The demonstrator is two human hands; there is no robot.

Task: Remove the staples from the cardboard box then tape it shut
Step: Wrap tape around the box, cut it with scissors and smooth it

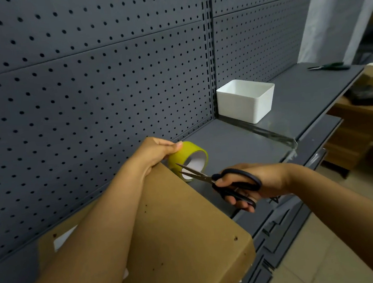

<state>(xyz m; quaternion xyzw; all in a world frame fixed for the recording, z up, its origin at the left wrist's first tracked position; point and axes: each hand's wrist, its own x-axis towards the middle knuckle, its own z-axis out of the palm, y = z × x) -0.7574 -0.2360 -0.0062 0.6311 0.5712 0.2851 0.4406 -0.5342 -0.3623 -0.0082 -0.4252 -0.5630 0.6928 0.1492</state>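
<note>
A: Left hand (157, 152)?
B: Curled around the yellow tape roll (188, 160), fingers on top, just past the far edge of the cardboard box (178, 229). Left forearm lying across the box top.

A: Right hand (257, 186)?
B: Gripping black-handled scissors (221, 181), thumb and fingers through the handle loops. Blades parted, tips pointing toward the left hand, in front of the roll's white core. Contact between blades and tape: impossible to tell.

A: And the box?
B: Below both forearms, on the grey shelf (233, 146), against the pegboard (84, 82). Top flap closed as far as visible; small dark holes near its edges. A white patch on the box, left of the left forearm, partly hidden.

A: Beyond the hands?
B: White plastic bin (246, 100), further along the shelf, well apart from the roll, close to the pegboard. Much further, at the shelf's far end, a dark-handled tool (331, 66), perhaps pliers; too small to say for sure.

A: To the right of the right hand?
B: Below the shelf level, wooden furniture (362, 129) with something dark on it, blurred.
</note>
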